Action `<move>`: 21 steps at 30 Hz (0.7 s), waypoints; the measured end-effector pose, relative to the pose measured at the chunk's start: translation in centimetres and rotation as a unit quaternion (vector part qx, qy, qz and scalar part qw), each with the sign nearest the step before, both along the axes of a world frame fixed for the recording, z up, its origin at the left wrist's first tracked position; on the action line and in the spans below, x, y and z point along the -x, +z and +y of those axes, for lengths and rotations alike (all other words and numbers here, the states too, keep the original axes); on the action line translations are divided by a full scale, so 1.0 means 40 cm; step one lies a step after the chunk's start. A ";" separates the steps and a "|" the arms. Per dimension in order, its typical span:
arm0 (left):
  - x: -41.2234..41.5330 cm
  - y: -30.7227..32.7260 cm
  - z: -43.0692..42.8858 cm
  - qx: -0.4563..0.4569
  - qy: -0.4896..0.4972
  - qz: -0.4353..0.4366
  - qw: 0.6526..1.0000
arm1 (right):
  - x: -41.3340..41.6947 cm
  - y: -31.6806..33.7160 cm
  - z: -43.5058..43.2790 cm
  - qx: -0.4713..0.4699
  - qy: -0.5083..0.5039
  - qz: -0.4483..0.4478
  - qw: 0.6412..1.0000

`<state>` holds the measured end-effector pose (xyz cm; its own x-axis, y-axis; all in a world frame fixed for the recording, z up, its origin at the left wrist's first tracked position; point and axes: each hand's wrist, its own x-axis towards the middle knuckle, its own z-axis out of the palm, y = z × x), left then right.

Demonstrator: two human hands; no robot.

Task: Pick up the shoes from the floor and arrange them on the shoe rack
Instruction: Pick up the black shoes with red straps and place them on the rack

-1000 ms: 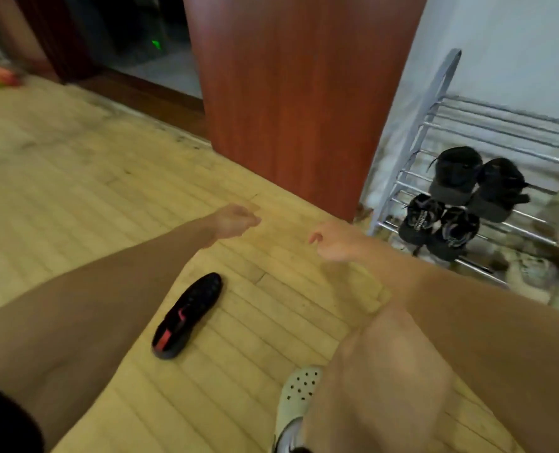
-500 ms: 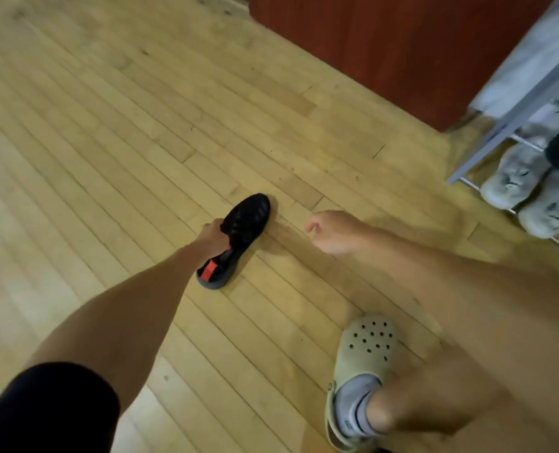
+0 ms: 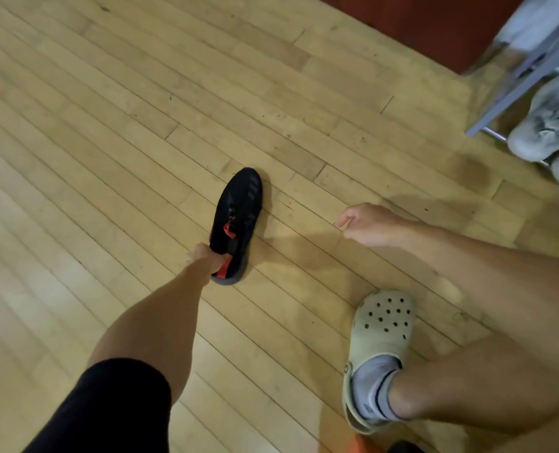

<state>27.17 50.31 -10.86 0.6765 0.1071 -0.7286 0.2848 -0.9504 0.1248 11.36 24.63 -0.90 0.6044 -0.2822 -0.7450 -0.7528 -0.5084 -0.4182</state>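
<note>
A black shoe [image 3: 238, 210] with red laces and a red heel tab lies on the wooden floor, toe pointing away from me. My left hand [image 3: 204, 256] grips its heel end, fingers inside the opening. My right hand [image 3: 366, 223] hovers to the right of the shoe, loosely curled and holding nothing. The grey metal shoe rack [image 3: 513, 83] stands at the top right, with a pair of grey shoes [image 3: 546, 125] on its lowest rail.
My right foot in a pale green clog [image 3: 382, 328] and white sock stands on the floor at lower right. A red-brown cabinet [image 3: 435, 24] stands along the top edge beside the rack. Wooden floorboards [image 3: 108, 125] stretch to the left.
The view has dropped from the rack to the floor. My left hand reached down and took hold of the black shoe's heel. My right hand stayed beside it.
</note>
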 end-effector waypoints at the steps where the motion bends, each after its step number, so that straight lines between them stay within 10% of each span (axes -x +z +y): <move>1: 0.006 -0.006 0.005 0.014 0.004 0.004 1.000 | 0.005 0.003 -0.003 -0.003 -0.009 -0.002 1.000; 10: 0.115 0.077 -0.064 0.194 0.147 0.095 0.965 | 0.063 0.083 0.010 -0.052 -0.098 -0.055 0.992; 21: 0.256 0.455 -0.334 0.388 0.078 -0.024 0.918 | 0.190 0.365 -0.041 0.004 -0.144 -0.183 0.972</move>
<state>16.94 36.94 7.34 0.7301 -0.3334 -0.5966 0.3864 -0.5186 0.7627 3.77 22.99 13.72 0.7238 -0.4848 -0.4910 -0.6655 -0.3027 -0.6822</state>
